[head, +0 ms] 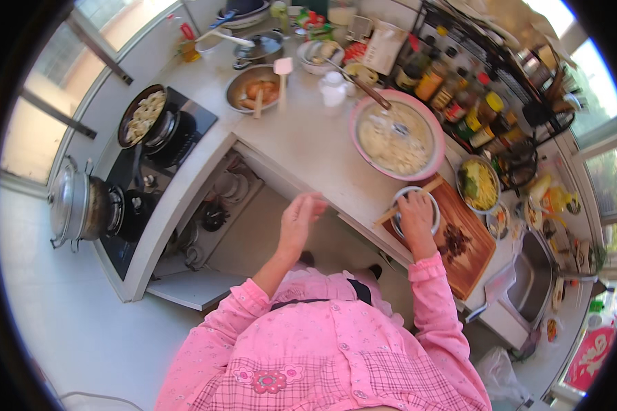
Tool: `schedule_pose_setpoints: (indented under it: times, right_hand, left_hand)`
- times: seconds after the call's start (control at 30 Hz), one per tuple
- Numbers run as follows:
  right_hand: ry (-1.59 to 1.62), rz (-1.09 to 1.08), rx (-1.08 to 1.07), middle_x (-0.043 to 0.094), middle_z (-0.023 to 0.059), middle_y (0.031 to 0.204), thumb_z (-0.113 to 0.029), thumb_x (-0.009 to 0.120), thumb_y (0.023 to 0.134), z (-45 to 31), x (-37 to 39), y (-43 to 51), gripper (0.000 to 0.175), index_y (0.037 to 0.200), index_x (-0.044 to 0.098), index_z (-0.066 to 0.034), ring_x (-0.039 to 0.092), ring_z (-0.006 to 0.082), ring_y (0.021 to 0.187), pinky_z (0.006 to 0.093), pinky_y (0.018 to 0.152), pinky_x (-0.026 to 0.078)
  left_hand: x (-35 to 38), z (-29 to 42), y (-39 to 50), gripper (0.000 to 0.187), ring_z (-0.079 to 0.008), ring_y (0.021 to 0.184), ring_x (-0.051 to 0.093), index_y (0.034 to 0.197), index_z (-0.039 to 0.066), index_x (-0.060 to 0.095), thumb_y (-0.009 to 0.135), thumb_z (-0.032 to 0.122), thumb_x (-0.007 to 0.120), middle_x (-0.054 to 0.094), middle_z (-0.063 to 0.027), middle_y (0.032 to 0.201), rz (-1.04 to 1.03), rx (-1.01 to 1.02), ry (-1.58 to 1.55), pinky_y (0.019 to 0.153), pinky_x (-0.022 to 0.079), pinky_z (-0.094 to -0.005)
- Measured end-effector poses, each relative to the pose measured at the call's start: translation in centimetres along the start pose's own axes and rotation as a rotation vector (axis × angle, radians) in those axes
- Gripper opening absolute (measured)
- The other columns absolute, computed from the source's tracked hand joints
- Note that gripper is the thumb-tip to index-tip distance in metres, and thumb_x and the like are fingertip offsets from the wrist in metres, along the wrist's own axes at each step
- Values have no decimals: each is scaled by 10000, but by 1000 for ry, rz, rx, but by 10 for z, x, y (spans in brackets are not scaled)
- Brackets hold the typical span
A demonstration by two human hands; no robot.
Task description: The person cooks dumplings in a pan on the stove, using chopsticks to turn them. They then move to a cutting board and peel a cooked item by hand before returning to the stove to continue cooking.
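My right hand reaches down over a small bowl at the left end of a wooden cutting board; its fingertips are hidden, so I cannot tell what it holds. A wooden stick, perhaps a rolling pin, lies across under that hand. Chopped dark pieces rest on the board. My left hand is raised in front of the counter edge, blurred, with its fingers close together and nothing visible in it. Beyond the bowl stands a large pink-rimmed basin of pale food with a ladle in it.
On the stove at the left are a frying pan of pale food pieces and a steamer pot. Sauce bottles line the back right, near a bowl of yellow shreds. A cleaver-like blade lies beside the sink. A lower cabinet door hangs open.
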State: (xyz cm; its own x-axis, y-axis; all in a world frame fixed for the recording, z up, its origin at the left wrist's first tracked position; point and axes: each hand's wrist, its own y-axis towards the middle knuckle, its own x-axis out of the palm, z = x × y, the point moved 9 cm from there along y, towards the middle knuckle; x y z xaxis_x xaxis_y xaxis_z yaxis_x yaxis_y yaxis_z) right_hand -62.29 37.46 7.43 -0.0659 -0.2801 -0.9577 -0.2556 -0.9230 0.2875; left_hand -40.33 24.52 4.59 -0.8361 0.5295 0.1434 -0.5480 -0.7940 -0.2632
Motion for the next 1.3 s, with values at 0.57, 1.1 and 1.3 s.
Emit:
schedule_pose_setpoints:
  times: [0.57, 1.1, 1.3]
  right_hand:
    - [1571, 8, -111, 589, 67, 784, -155, 455, 1003, -285, -44, 329, 278, 908, 633, 37, 581, 115, 693, 230, 623, 452]
    - [1619, -637, -251, 690, 89, 883, -224, 552, 972, -560, 122, 525, 307, 1055, 667, 48, 660, 131, 770, 238, 712, 523]
    - [1632, -551, -205, 696, 126, 914, -230, 529, 988, -539, 134, 541, 333, 1087, 653, 62, 676, 166, 809, 263, 758, 540]
  left_hand:
    - [-305, 18, 41, 395, -165, 922, 628, 1210, 38, 566, 1019, 331, 383, 664, -113, 1053, 500, -75, -441, 828, 490, -291]
    - [-482, 45, 24, 524, -158, 975, 601, 1280, 45, 512, 1004, 471, 379, 635, -86, 1079, 809, 28, -686, 829, 462, -277]
    - [-490, 68, 62, 610, -230, 1007, 632, 1308, 35, 480, 1001, 533, 308, 635, -132, 1141, 557, -67, -697, 840, 482, -297]
